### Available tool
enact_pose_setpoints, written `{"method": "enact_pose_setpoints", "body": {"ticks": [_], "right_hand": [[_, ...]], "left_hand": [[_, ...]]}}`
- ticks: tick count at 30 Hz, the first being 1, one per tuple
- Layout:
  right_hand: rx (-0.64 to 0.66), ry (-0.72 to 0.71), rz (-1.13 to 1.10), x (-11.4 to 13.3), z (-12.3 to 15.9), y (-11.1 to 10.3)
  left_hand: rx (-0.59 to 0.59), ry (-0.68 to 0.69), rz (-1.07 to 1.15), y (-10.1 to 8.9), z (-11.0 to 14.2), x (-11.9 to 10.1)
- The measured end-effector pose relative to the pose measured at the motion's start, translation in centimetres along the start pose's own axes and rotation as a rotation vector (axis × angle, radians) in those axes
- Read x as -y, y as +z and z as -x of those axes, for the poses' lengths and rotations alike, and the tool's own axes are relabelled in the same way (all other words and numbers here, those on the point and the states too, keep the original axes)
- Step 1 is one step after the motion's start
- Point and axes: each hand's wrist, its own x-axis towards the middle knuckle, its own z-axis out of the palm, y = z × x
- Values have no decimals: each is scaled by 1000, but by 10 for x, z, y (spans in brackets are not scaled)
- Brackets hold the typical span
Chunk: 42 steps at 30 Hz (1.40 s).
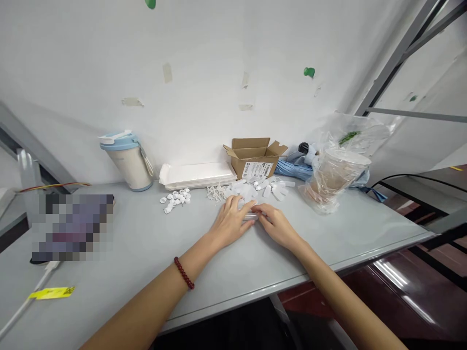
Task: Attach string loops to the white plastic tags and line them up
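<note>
My left hand (229, 222), with a dark red bead bracelet on the wrist, is closed on a clear plastic piece (250, 216) low over the table. My right hand (276, 224) has its fingers closed at the right end of the same piece. Its exact shape is partly hidden by my fingers. Just beyond my hands lies a loose pile of translucent plastic pieces (278, 189). A small heap of white curly strands (216, 192) sits left of that pile. Several small white cap-like parts (176, 198) are grouped further left.
Along the wall stand a cream tumbler with a blue lid (129, 163), a stack of white flat packs (199, 175), an open cardboard box (255, 163), blue cloth (295, 168) and a bagged cup (337, 175). A blurred device (73, 228) with a white cable lies left on the grey table (146, 277).
</note>
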Motion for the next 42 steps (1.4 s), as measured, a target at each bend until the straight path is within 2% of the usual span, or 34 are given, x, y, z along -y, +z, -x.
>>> {"method": "enact_pose_setpoints", "body": {"ticks": [2,5,9,12,15,17,23,27,35,42], "right_hand": [[-16,2,-16,3,1,0],[-119,101,-3,-4,-2,-5],[-277,184,136,-32,-21,-28],[-301,168,330,-59,-46,-54],[-149,116,446,-83,-67,-73],[-76,111,465,-94,-74,-78],[20,-20,471,-106,-68,-75],[53,-53,497,-108,-65,-74],[64,42,545,-103,-67,-68],[108,225,706,-96,-66,-61]], "left_hand": [[-3,23,-5,1,-1,-1],[-2,18,-8,2,-1,0],[9,-10,-19,1,0,1],[17,-23,-23,0,1,1],[37,-40,-32,-2,2,0],[54,-49,-34,-3,2,0],[33,-31,-30,-2,2,1],[37,-43,-30,-1,3,1],[23,-47,-43,-1,3,1],[23,-65,-11,-2,3,0]]}}
